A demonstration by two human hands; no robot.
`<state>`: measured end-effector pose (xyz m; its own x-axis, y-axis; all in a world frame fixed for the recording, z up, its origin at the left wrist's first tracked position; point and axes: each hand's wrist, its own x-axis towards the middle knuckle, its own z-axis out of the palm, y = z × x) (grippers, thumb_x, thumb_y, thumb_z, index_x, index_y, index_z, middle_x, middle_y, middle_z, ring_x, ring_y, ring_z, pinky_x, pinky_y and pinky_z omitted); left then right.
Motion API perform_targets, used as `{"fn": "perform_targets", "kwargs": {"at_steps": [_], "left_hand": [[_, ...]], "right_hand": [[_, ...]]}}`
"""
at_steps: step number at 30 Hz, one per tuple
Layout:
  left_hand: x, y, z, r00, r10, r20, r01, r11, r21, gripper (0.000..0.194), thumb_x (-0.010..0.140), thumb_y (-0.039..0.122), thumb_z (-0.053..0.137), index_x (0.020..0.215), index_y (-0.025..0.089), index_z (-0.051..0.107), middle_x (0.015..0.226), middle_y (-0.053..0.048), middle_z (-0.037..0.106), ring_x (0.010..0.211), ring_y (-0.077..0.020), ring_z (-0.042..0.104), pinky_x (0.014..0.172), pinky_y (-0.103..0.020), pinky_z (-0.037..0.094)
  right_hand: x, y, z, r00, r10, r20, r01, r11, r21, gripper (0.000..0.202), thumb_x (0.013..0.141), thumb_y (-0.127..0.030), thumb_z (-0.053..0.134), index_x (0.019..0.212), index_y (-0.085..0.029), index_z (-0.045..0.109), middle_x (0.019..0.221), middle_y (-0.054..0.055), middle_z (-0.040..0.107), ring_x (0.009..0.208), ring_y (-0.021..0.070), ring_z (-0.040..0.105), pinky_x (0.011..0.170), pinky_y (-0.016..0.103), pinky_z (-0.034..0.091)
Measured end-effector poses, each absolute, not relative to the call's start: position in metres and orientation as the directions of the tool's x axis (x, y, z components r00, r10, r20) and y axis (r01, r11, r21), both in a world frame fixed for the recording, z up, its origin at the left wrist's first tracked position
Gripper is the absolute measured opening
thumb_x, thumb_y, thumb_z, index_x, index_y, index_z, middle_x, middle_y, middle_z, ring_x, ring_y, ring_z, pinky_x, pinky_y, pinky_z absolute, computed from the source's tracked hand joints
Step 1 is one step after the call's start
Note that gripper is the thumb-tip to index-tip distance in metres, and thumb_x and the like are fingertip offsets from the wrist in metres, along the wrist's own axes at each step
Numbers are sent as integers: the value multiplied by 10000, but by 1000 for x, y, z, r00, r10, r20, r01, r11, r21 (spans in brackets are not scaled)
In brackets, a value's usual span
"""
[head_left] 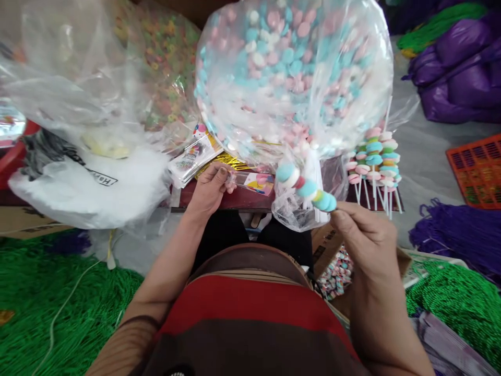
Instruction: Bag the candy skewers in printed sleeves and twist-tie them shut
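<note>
My right hand (366,235) pinches the end of a candy skewer (307,187), threaded with blue, white, red and yellow-green pieces. The skewer tilts up to the left, in front of a clear plastic bag. In my left hand (211,190) the thumb and fingers close on one end of a small clear packaging sleeve (256,183) with a printed pink and yellow picture. A stack of similar printed sleeves (193,159) lies just beyond that hand, beside gold twist ties (225,163). Several finished candy skewers (376,159) stand grouped at the right of the table, sticks toward me.
A large clear bag of pink, blue and white candies (293,68) fills the back of the table. White plastic bags (94,177) lie at left. Below right is a cardboard box (329,245) with wrapped pieces. Green cord bundles (58,303) and an orange crate (475,169) are around.
</note>
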<state>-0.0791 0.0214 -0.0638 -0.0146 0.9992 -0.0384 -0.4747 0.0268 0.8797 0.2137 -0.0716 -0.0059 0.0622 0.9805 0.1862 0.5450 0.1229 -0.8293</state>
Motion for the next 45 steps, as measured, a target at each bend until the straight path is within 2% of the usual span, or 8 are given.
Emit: {"fn": "perform_targets", "kwargs": {"at_steps": [3, 10, 15, 21, 28, 38, 41, 45], "left_hand": [[-77, 24, -65, -21, 998, -55, -480, 38, 876, 462, 641, 566, 910, 773, 184, 687, 641, 51, 636, 471, -36, 513, 457, -165, 472], [-80, 25, -71, -8, 1000, -11, -428, 6, 904, 475, 686, 579, 881, 789, 170, 663, 581, 63, 568, 479, -52, 516, 456, -176, 445], [-81, 20, -72, 19, 1000, 25, -355, -16, 935, 430, 737, 562, 852, 798, 163, 701, 650, 24, 645, 500, -55, 530, 504, -190, 461], [-87, 16, -63, 49, 991, 125, -189, -114, 975, 348, 837, 524, 783, 811, 179, 741, 591, 27, 608, 500, -70, 519, 539, -214, 432], [-98, 15, -57, 52, 985, 167, -89, -162, 983, 339, 859, 504, 771, 792, 174, 732, 577, 27, 592, 503, -75, 513, 565, -224, 421], [-97, 11, -47, 96, 970, 223, 15, -226, 974, 396, 860, 569, 740, 774, 182, 732, 583, 16, 609, 492, -76, 509, 518, -209, 413], [-97, 9, -41, 110, 968, 226, 55, -233, 971, 423, 845, 592, 743, 750, 180, 725, 560, 18, 594, 485, -79, 503, 511, -210, 411], [-97, 8, -38, 133, 970, 202, 87, -215, 973, 425, 851, 594, 734, 756, 180, 730, 572, 17, 603, 477, -74, 496, 489, -204, 388]], "right_hand": [[214, -71, -6, -22, 975, 223, 565, 196, -802, 237, 938, -421, 672, 977, -237, 817, 872, 62, 807, 736, 201, 746, 699, 321, 600], [217, -66, 1, -94, 963, 253, 661, 251, -707, 223, 944, -388, 669, 961, -228, 824, 806, 47, 808, 653, 169, 729, 624, 265, 582], [214, -69, -1, -10, 971, 240, 638, 191, -746, 161, 924, -352, 704, 974, -242, 810, 853, 39, 802, 704, 164, 720, 642, 276, 569], [211, -69, -12, 42, 966, 254, 665, 163, -729, 196, 910, -404, 722, 864, -229, 796, 737, 20, 775, 618, 156, 687, 575, 264, 525], [216, -68, -17, -110, 958, 267, 685, 267, -678, 238, 958, -433, 662, 869, -249, 784, 725, 22, 735, 681, 171, 663, 674, 301, 509], [213, -67, -33, -19, 957, 289, 579, 247, -777, 83, 911, -308, 728, 862, -245, 751, 766, 1, 722, 702, 161, 656, 657, 290, 486], [216, -68, -38, -38, 957, 288, 575, 256, -777, 107, 912, -346, 735, 860, -269, 787, 741, -3, 734, 687, 170, 652, 648, 300, 490], [222, -68, -45, -93, 940, 327, 672, 302, -676, 221, 939, -457, 686, 862, -299, 820, 665, 10, 707, 731, 208, 648, 739, 353, 526]]}}
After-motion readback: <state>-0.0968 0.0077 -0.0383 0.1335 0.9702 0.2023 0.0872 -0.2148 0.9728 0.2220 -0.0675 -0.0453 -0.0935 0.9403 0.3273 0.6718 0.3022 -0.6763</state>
